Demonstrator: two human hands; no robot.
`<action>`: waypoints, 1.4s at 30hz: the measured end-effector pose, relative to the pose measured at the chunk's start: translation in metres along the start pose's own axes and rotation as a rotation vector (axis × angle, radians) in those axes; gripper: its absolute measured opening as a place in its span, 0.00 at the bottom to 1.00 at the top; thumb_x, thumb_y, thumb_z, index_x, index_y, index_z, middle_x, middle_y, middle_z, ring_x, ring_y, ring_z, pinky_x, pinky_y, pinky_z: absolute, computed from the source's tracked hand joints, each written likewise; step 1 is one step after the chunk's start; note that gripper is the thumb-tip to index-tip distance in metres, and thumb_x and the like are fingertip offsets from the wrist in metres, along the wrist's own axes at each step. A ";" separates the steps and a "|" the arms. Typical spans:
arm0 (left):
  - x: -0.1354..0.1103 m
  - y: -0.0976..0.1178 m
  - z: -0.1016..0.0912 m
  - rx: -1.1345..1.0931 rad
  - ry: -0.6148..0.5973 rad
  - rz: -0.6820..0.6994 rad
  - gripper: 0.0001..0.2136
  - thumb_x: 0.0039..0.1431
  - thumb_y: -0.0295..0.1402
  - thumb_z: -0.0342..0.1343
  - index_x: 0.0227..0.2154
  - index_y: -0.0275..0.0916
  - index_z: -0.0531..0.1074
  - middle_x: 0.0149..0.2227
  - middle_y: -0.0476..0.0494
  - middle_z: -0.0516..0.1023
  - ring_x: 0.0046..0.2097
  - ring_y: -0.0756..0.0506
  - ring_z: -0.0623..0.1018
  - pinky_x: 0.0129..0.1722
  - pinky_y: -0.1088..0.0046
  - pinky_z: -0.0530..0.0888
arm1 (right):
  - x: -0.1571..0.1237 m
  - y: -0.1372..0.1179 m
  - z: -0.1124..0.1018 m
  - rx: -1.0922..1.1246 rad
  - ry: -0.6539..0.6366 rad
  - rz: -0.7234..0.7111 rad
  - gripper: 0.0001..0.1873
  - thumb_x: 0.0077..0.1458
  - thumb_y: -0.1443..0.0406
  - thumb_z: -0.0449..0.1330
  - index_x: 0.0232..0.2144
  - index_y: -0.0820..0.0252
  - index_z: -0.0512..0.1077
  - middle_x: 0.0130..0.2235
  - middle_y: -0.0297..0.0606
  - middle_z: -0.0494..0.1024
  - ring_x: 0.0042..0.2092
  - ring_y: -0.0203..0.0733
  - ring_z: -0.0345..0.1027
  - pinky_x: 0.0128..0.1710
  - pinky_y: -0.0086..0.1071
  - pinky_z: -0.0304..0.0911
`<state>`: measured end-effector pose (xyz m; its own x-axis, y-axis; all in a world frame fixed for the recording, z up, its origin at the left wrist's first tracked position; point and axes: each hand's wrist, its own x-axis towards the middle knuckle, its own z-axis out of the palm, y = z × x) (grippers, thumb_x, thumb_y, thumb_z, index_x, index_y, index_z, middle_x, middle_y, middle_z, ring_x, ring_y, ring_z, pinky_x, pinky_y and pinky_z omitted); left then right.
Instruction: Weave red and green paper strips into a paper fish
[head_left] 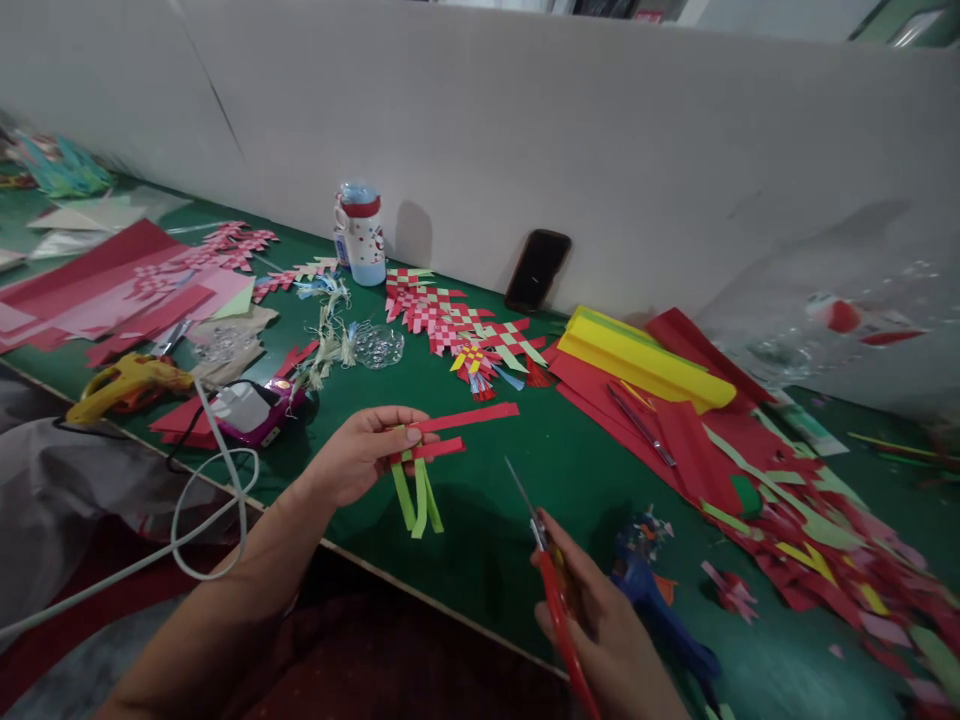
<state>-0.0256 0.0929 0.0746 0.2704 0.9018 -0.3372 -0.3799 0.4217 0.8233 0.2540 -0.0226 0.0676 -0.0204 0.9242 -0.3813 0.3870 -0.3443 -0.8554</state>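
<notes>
The left hand [365, 455] pinches woven paper strips [448, 447], the right hand [604, 615] grips scissors [553, 585], and trimming seems underway, needing them closer.

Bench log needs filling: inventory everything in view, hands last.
Woven strips: 1 bundle, red and green, centre
Scissors: 1, red, front right
Woven ornaments: several, red, pink, green, back
Table: 1, green, throughout
Partition: 1, grey, behind
Flask: 1, white and blue, back
Phone: 1, dark, against partition
Plastic bottle: 1, clear, right
Red paper: several, red, both sides
Yellow paper: uncounted, yellow, right
Gun-shaped tools: 2, yellow left, blue right
Tassels: several, cream, left
Cable: 1, white, front left
Scraps: many, mixed, right
Left hand: 1, bare, centre
Right hand: 1, bare, front right
</notes>
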 end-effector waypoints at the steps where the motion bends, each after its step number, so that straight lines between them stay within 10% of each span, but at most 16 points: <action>1: -0.001 0.001 0.003 0.013 -0.030 -0.021 0.15 0.45 0.35 0.70 0.35 0.35 0.77 0.32 0.44 0.81 0.30 0.49 0.79 0.27 0.78 0.74 | -0.004 -0.002 -0.001 0.030 -0.015 0.026 0.40 0.48 0.56 0.61 0.62 0.57 0.60 0.44 0.41 0.78 0.42 0.42 0.72 0.44 0.33 0.68; 7: -0.001 -0.006 0.025 0.178 -0.244 -0.119 0.12 0.48 0.34 0.68 0.35 0.35 0.77 0.32 0.41 0.81 0.29 0.49 0.79 0.26 0.78 0.73 | -0.019 -0.001 -0.006 0.124 -0.133 0.085 0.37 0.46 0.61 0.62 0.60 0.54 0.63 0.51 0.40 0.74 0.49 0.45 0.69 0.45 0.34 0.67; 14: 0.003 -0.015 0.048 0.332 -0.372 -0.173 0.11 0.48 0.35 0.66 0.33 0.34 0.77 0.30 0.43 0.80 0.25 0.53 0.74 0.25 0.80 0.71 | -0.027 0.012 -0.007 0.140 -0.091 0.070 0.36 0.47 0.58 0.61 0.59 0.56 0.65 0.35 0.36 0.75 0.30 0.37 0.66 0.33 0.33 0.68; 42: 0.018 -0.008 0.050 0.409 -0.279 -0.115 0.11 0.50 0.35 0.65 0.35 0.34 0.77 0.31 0.41 0.81 0.26 0.51 0.75 0.26 0.77 0.71 | -0.051 0.033 -0.003 0.154 0.038 0.083 0.35 0.44 0.56 0.61 0.56 0.55 0.67 0.36 0.37 0.74 0.36 0.41 0.68 0.35 0.30 0.65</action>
<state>0.0263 0.1009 0.0842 0.5370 0.7689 -0.3472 0.0283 0.3949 0.9183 0.2708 -0.0806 0.0595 0.0417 0.8960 -0.4420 0.2404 -0.4384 -0.8660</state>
